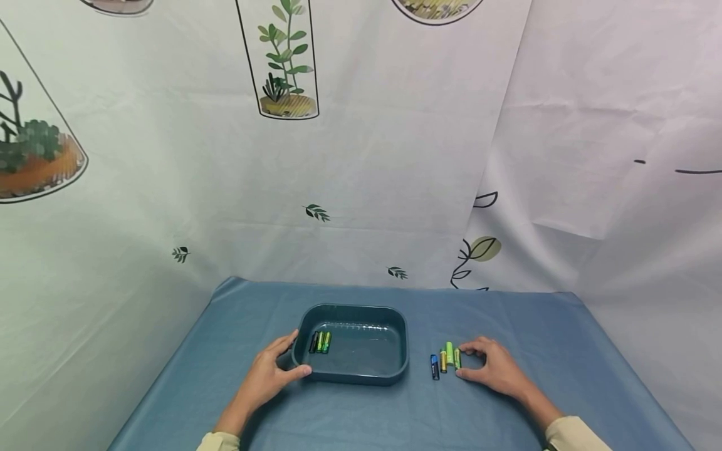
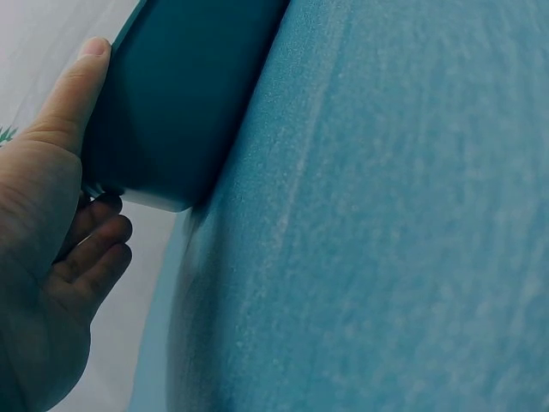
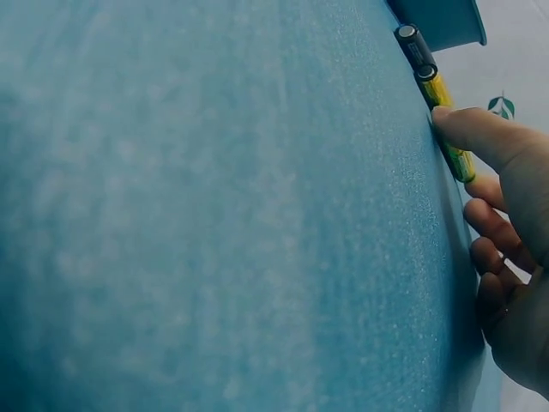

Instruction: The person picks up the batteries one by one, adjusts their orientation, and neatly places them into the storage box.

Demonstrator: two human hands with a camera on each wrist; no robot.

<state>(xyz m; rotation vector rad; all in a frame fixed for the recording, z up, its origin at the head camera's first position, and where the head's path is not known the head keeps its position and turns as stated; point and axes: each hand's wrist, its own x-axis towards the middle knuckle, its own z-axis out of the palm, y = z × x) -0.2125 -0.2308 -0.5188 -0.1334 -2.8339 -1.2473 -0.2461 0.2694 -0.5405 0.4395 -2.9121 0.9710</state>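
Note:
A dark teal rectangular dish (image 1: pixel 366 378) stands left of centre on the table. Inside it, near the left wall, several batteries (image 1: pixel 319 342) lie side by side. My left hand (image 1: pixel 269 376) holds the dish's left end, thumb at the front corner and fingers along the left side. To the right of the dish lies a loose row: a dark blue battery (image 1: pixel 435 367), a yellow-green one (image 1: pixel 443 361) and a light green one (image 1: pixel 449 352). At the row's right end, my right hand (image 1: pixel 496 369) pinches a green battery (image 1: pixel 457 358) between thumb and forefinger.
A blue cloth (image 1: pixel 350 419) covers the table. Pale curtains (image 1: pixel 361 163) printed with plants hang behind it and on both sides.

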